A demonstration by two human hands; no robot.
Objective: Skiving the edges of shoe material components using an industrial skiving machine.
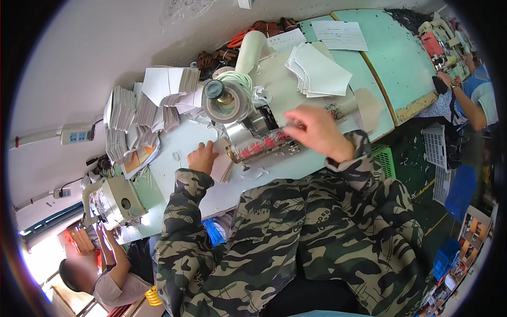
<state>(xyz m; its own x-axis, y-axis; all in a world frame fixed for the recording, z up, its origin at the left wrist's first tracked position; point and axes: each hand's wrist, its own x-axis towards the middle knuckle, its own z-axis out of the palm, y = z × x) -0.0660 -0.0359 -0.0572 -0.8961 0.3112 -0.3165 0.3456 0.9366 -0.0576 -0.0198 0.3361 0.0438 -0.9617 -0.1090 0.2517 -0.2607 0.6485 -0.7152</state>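
A sewing-type machine (251, 58) with a pale rounded arm stands on the table in front of me. Along its near side runs a clear cover (264, 145) with red marks, above metal rollers. Over the right end of this cover hovers my right hand (317, 132), its fingers bent and apart; nothing shows plainly between them. My left hand (202, 158) rests at the cover's left end, fingers apart, beside a small stack of white pieces (222, 164). Whether its fingertips touch that stack is hard to make out.
Tall stacks of white pieces (122, 119) line the back left. More white sheets (319, 71) lie fanned at the back right. Another machine (113, 203) stands to the left, where a person (113, 280) sits. At far right, another person's hand (446, 80) is near a machine.
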